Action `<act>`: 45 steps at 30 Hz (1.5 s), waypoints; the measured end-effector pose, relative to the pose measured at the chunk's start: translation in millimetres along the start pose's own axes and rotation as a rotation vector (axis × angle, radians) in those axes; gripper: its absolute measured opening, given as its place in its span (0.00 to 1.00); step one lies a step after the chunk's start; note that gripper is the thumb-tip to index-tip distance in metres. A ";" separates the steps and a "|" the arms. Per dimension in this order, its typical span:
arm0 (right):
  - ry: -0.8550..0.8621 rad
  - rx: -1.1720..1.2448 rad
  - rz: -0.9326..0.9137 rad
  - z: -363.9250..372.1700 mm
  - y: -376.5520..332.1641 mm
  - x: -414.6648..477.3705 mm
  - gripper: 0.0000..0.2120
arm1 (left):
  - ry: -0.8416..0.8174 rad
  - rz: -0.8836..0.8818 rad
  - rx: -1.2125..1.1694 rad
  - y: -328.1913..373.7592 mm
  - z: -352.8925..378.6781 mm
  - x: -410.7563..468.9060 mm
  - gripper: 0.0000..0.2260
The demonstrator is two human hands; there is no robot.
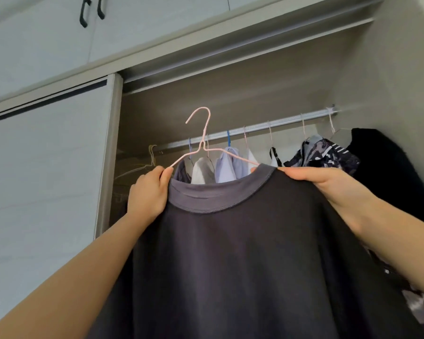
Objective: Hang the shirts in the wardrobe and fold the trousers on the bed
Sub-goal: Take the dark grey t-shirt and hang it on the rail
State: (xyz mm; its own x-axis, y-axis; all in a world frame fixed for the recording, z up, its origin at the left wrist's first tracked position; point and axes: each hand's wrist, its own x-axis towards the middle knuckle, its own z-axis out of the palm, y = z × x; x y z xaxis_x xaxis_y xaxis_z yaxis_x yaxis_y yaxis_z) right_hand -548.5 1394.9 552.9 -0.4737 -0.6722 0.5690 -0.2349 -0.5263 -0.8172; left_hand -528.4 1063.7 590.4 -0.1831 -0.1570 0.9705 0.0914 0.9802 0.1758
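Observation:
A dark grey T-shirt (242, 253) fills the lower middle of the view, raised in front of the open wardrobe. A pink wire hanger (204, 140) sits inside its collar, hook pointing up and apart from the silver rail (255, 128). My left hand (149, 192) grips the shirt's left shoulder by the hanger's left end. My right hand (328, 184) pinches the right shoulder just beside the collar. The hanger's lower part is hidden inside the shirt.
Several garments hang on the rail: pale shirts (220, 167), a patterned top (321, 152) and a black garment (387, 167) at the right. Empty wire hangers (147, 165) hang at the rail's left end. A sliding door (42, 167) covers the left half.

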 end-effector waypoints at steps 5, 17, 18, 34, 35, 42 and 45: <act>-0.130 0.003 0.015 6.9 2.8 11.0 0.21 | -0.106 -0.077 -0.038 3.9 16.0 9.7 0.19; -0.188 0.061 -0.051 70.4 35.4 75.6 0.17 | -0.120 -0.175 -0.210 3.0 -9.1 9.0 0.23; -0.175 0.064 -0.063 79.1 36.8 84.1 0.14 | -0.125 -0.186 -0.288 1.2 -16.1 5.7 0.21; 0.250 -0.088 -0.153 166.1 65.1 259.9 0.09 | -0.389 -0.282 -0.608 -26.3 -58.7 -54.0 0.35; 0.265 -0.118 -0.158 168.4 67.7 267.8 0.09 | -0.375 -0.279 -0.554 -30.6 -50.9 -55.2 0.36; 0.299 -0.370 -0.190 165.4 85.5 312.9 0.19 | -0.171 -0.346 -0.358 -54.1 -2.2 -46.2 0.29; 0.301 -0.450 -0.208 158.4 90.9 340.6 0.24 | -0.112 -0.394 -0.328 -65.4 20.2 -39.4 0.24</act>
State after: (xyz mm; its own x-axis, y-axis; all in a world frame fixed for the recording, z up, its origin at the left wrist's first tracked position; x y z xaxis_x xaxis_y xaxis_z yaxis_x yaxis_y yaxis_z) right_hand -596.8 1035.6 686.9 -0.5838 -0.3664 0.7245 -0.6553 -0.3142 -0.6869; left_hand -547.0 1008.2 537.3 -0.3675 -0.4748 0.7997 0.2932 0.7569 0.5841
